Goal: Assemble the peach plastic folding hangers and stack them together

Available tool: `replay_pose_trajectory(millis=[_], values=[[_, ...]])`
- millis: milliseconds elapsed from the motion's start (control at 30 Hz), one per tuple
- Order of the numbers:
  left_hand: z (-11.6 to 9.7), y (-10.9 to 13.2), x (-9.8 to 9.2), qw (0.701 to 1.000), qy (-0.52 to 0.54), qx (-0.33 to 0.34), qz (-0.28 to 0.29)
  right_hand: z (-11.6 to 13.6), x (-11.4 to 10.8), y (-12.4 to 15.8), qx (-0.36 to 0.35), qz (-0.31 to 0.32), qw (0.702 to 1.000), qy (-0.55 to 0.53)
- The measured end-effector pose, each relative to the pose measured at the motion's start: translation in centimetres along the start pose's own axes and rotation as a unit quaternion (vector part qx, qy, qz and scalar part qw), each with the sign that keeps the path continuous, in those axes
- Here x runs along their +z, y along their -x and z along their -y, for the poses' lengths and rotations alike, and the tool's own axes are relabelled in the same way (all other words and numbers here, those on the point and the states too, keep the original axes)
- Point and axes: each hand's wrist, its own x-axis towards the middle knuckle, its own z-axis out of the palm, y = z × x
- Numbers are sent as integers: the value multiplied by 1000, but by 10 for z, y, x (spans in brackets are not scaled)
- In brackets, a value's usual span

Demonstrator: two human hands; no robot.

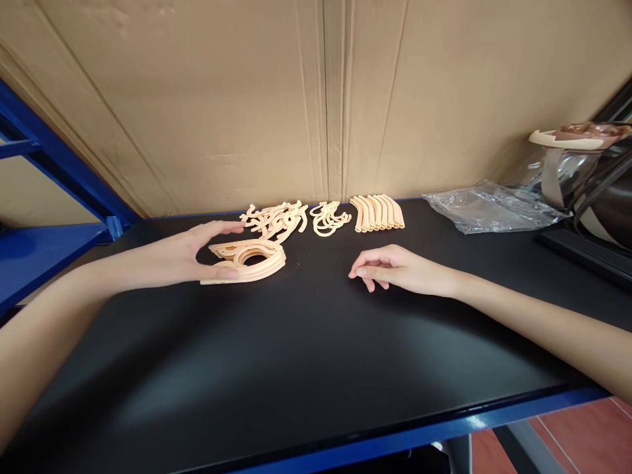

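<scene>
My left hand (195, 253) is stretched over a stack of cream plastic pieces (269, 266) with a round opening in the middle. Its thumb lies along the near side of the stack and its fingers point past the far side, spread apart; whether they press on it I cannot tell. My right hand (388, 266) hovers over or rests on the black tabletop (296, 355), fingers curled in with the thumb against them and nothing visible in them. Behind the hands lie a pile of thin branching cream pieces (277, 220), several cream curved hooks or rings (330, 218) and a row of bent cream tubes (378, 212).
A crumpled clear plastic bag (494, 207) lies at the back right, beside a transparent wrapped item (567, 164) with a cream and brown top. Tall cardboard (222, 99) stands along the back edge. A blue metal frame (54, 151) rises at the left.
</scene>
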Motion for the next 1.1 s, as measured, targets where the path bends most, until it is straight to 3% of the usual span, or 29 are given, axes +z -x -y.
replay_pose_trajectory(millis=[167, 300, 467, 700, 900, 1100], values=[[-21, -23, -3, 992, -14, 27, -122, 3, 0, 0, 12, -4, 1000, -4], [-26, -57, -6, 987, -96, -7, -131, 2, 0, 0, 9, -6, 1000, -1], [-25, -85, -9, 986, -126, -52, -98, -1, -1, -1, 2, -5, 1000, 1], [-31, -96, -4, 993, -105, -32, -52, -2, -2, 0, -5, -6, 1000, 5], [-38, -97, 0, 991, -101, -55, -74, -1, -2, -1, -5, -11, 1000, 6], [-44, -92, -17, 987, -87, -67, -116, -3, -1, -2, -3, -5, 1000, -4]])
